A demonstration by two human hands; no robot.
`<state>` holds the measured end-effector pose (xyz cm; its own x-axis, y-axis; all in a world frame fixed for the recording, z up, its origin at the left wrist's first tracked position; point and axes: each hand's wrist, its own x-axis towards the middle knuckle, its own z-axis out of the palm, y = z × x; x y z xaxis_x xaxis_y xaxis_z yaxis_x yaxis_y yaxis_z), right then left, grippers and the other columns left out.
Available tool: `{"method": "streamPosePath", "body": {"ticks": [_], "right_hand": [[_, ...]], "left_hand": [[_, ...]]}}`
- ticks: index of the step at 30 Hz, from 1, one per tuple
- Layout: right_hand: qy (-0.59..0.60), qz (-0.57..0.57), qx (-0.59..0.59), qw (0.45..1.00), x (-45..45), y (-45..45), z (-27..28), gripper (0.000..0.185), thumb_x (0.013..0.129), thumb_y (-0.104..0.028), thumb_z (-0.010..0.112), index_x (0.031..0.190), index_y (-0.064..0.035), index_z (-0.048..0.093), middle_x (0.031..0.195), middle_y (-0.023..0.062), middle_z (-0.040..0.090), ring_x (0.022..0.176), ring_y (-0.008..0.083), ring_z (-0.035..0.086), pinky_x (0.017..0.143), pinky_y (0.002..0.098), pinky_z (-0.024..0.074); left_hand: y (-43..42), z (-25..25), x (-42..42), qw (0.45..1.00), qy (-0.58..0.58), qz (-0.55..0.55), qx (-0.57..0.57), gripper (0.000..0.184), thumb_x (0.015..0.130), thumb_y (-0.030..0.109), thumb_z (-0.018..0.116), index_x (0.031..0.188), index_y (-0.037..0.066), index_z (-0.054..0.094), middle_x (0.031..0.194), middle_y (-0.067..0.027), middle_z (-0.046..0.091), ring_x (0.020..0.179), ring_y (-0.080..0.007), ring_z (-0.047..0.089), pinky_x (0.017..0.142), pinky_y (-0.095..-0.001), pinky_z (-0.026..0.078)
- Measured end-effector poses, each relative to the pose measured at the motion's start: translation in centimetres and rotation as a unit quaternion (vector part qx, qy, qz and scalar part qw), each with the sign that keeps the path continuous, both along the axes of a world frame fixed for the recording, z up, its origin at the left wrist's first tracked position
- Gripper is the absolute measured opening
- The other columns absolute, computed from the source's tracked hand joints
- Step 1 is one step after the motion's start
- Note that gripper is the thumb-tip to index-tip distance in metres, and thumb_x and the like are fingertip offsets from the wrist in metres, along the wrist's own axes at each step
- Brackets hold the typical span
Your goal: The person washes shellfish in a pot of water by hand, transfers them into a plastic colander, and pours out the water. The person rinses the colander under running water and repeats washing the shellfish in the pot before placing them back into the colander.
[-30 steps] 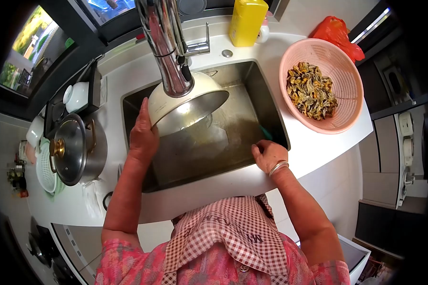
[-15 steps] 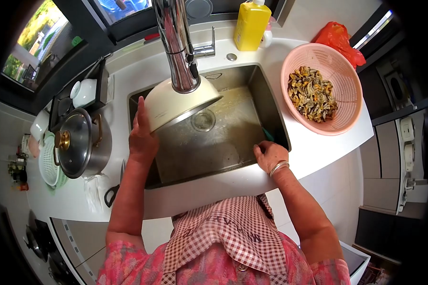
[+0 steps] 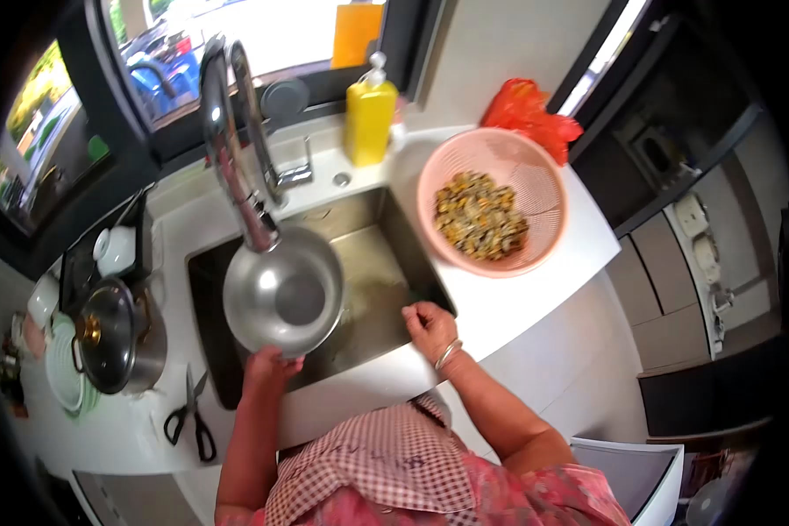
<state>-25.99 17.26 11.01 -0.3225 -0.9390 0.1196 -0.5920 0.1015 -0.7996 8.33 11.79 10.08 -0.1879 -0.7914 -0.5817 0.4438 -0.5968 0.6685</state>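
Here, your left hand (image 3: 274,366) gripped the one bowl (image 3: 326,307) by its near rim, best held firmly beneath the one faucet (image 3: 259,230) at the sink's (image 3: 210,351) left side, your right hand (image 3: 431,331) curled near the sink's front-right corner, contents unclear, with one colander (image 3: 548,210) by the counter's (image 3: 517,324) right edge.

Round bowl (image 3: 285,294), silver-grey inside, mouth upward, over the sink (image 3: 373,259), under the faucet (image 3: 259,226)

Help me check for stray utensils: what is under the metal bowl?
The sink lies under the metal bowl; part of its floor shows to the right. The bowl covers the floor directly beneath it, so anything lying there cannot be seen.
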Motion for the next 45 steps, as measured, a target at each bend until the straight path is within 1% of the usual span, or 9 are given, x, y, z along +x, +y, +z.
{"method": "streamPosePath", "body": {"ticks": [2,5,7,12,15,19,27,39,45], "right_hand": [[-0.174,-0.017,-0.024,0.984,-0.4,0.4,0.6,0.010,0.095,-0.013,0.070,0.094,-0.0044,0.065,0.083,-0.0052,0.060,0.071,0.0027,0.053,0.063,0.0198,0.0444],[-0.373,-0.126,-0.073,0.916,-1.9,1.2,3.4,0.022,0.097,-0.022,0.068,0.112,-0.0085,0.060,0.091,0.0007,0.067,0.073,0.0102,0.064,0.065,0.0226,0.0495],[-0.448,-0.218,-0.013,0.867,-4.6,2.2,6.0,0.055,0.093,-0.056,0.064,0.127,-0.0149,0.051,0.100,0.0070,0.068,0.076,0.0191,0.067,0.065,0.0308,0.0509],[-0.496,-0.296,0.017,0.816,-12.8,2.9,9.3,0.078,0.077,-0.082,0.062,0.121,-0.0182,0.049,0.097,0.0058,0.064,0.081,0.0246,0.065,0.067,0.0376,0.0494],[-0.469,-0.259,0.061,0.842,-15.8,1.9,11.3,0.076,0.081,-0.080,0.058,0.114,-0.0118,0.052,0.094,0.0109,0.067,0.083,0.0267,0.068,0.072,0.0419,0.0551],[-0.393,-0.241,0.182,0.868,-17.2,0.4,13.6,0.068,0.087,-0.062,0.064,0.120,-0.0030,0.055,0.092,0.0173,0.068,0.068,0.0241,0.070,0.058,0.0368,0.0592],[-0.305,-0.237,0.217,0.897,-17.6,-1.5,15.2,0.034,0.094,-0.031,0.061,0.103,0.0010,0.067,0.078,0.0120,0.071,0.063,0.0216,0.072,0.058,0.0356,0.0629],[-0.564,-0.270,0.012,0.781,-16.1,-1.2,17.7,0.009,0.084,-0.003,0.060,0.092,0.0004,0.060,0.076,0.0119,0.068,0.063,0.0262,0.071,0.059,0.0365,0.0656],[-0.497,-0.234,-0.081,0.832,-19.8,-1.2,22.7,0.017,0.087,-0.003,0.058,0.103,0.0034,0.057,0.086,0.0136,0.069,0.069,0.0263,0.073,0.065,0.0349,0.0673]], "left_hand": [[0.0,-2.1,0.1,0.997,0.049,-0.023,0.050,0.042,0.087,0.013,0.050,0.126,-0.005,0.050,0.104,-0.0209,0.068,0.082,-0.0297,0.068,0.067,-0.0413,0.059],[0.3,-3.5,0.3,0.995,0.067,-0.030,0.062,0.039,0.087,0.013,0.049,0.123,-0.004,0.052,0.104,-0.0216,0.068,0.081,-0.0301,0.068,0.069,-0.0414,0.057],[0.3,-4.1,0.2,0.997,0.042,-0.022,0.058,0.039,0.087,0.013,0.048,0.122,-0.004,0.052,0.103,-0.0216,0.067,0.080,-0.0303,0.068,0.069,-0.0430,0.057],[0.3,-3.8,-0.3,0.998,0.002,-0.025,0.063,0.039,0.087,0.012,0.048,0.121,-0.005,0.052,0.102,-0.0217,0.067,0.081,-0.0328,0.069,0.068,-0.0454,0.056],[0.1,-4.3,-0.2,0.997,0.014,-0.047,0.063,0.040,0.086,0.011,0.048,0.122,-0.007,0.052,0.101,-0.0222,0.068,0.081,-0.0338,0.069,0.068,-0.0454,0.056],[0.2,-3.7,-0.3,0.996,0.001,-0.073,0.041,0.041,0.086,0.011,0.049,0.121,-0.009,0.053,0.100,-0.0225,0.068,0.082,-0.0336,0.069,0.068,-0.0448,0.057],[0.6,-3.7,-0.3,0.997,0.000,-0.076,0.016,0.042,0.085,0.012,0.048,0.120,-0.009,0.054,0.098,-0.0209,0.068,0.081,-0.0307,0.069,0.069,-0.0424,0.056],[0.5,-3.4,-0.5,0.998,-0.007,-0.063,0.021,0.043,0.084,0.013,0.048,0.119,-0.010,0.053,0.098,-0.0217,0.068,0.080,-0.0303,0.069,0.069,-0.0421,0.057],[0.4,-3.8,-0.6,0.998,-0.013,-0.041,0.042,0.043,0.083,0.013,0.049,0.119,-0.009,0.054,0.097,-0.0207,0.069,0.080,-0.0304,0.070,0.067,-0.0422,0.057]]}}
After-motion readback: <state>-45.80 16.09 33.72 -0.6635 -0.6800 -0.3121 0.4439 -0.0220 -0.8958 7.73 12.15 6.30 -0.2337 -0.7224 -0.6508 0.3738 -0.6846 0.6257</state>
